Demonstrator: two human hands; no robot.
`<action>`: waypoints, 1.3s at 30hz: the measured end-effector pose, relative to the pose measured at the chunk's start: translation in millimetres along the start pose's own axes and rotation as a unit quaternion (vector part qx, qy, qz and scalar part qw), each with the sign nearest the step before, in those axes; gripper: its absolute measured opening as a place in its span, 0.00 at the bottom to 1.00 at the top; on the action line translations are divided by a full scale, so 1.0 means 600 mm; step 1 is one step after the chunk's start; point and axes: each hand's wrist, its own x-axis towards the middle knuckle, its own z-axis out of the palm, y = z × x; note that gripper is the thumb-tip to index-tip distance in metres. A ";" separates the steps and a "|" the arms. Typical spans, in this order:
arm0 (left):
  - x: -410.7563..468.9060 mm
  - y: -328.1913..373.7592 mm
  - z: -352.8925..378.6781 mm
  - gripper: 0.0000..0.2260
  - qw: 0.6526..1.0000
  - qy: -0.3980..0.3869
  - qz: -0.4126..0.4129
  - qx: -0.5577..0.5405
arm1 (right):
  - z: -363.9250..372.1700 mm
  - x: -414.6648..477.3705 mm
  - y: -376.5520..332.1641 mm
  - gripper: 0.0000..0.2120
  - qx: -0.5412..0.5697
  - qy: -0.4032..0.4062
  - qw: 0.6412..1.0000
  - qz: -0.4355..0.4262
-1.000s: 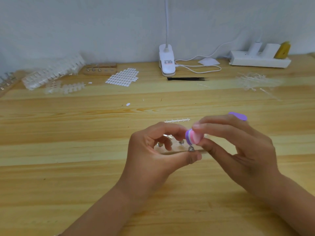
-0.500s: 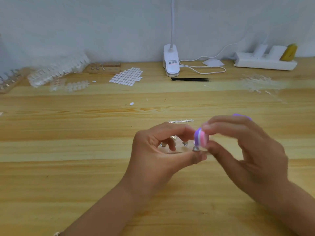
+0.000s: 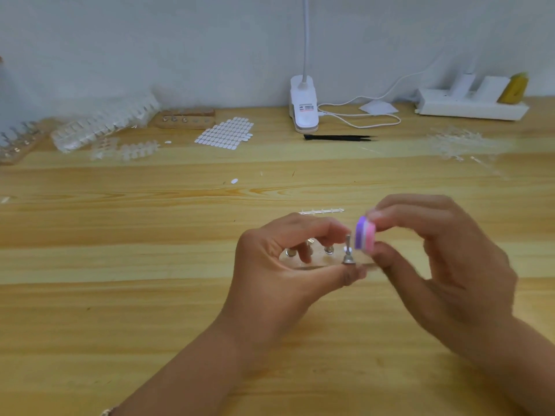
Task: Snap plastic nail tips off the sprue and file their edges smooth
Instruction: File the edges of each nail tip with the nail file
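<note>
My left hand (image 3: 279, 265) pinches a small metal nail stand (image 3: 348, 256) between thumb and forefinger, just above a clear holder base (image 3: 318, 261) with more metal pegs. The nail tip on the stand is too small and clear to make out. My right hand (image 3: 444, 259) pinches a purple, white and pink buffer block (image 3: 365, 237) between thumb and fingers, its purple face right beside the stand's top. A bare clear sprue strip (image 3: 321, 211) lies on the table just behind my hands.
At the back left lie stacked sprues of clear tips (image 3: 105, 124), a wooden peg block (image 3: 186, 118) and a sheet of white adhesive tabs (image 3: 225, 133). A clip lamp (image 3: 303, 106), black tweezers (image 3: 339, 137), a power strip (image 3: 471, 108) and spent sprues (image 3: 456, 142) sit behind.
The buffer block has shifted slightly right and up against the stand's top, with its purple face turned more into view. My left hand keeps its hold in the same place.
</note>
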 end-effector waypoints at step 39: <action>-0.003 0.001 -0.008 0.16 0.995 0.051 0.042 0.080 | 0.007 -0.010 0.004 0.07 -0.049 -0.039 0.998 -0.004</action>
